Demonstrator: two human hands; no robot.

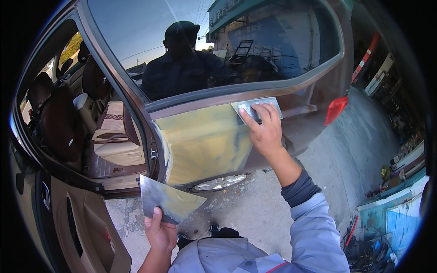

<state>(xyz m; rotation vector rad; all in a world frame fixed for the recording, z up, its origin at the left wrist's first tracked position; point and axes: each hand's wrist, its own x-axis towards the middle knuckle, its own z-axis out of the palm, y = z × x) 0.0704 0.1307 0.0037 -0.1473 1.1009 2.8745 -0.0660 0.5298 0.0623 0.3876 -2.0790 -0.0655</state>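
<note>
My right hand (265,127) presses a flat metal putty spreader (271,103) against the car's side panel, just below the rear window. Yellowish filler (200,136) coats much of that brown panel (298,109), with greyish patches showing through. Lower and to the left, my left hand (160,232) grips a flat metal plate (157,193) by its near edge, thumb on top. A smear of yellow putty (184,203) lies on the plate's right part. The plate is held apart from the car.
An open car door (86,223) stands at the left, beside the seats (119,132). The dark rear window (218,50) reflects a person and a building. Below the panel is a wheel (219,183); a red tail light (336,110) sits at the right. Cluttered items (371,252) lie lower right.
</note>
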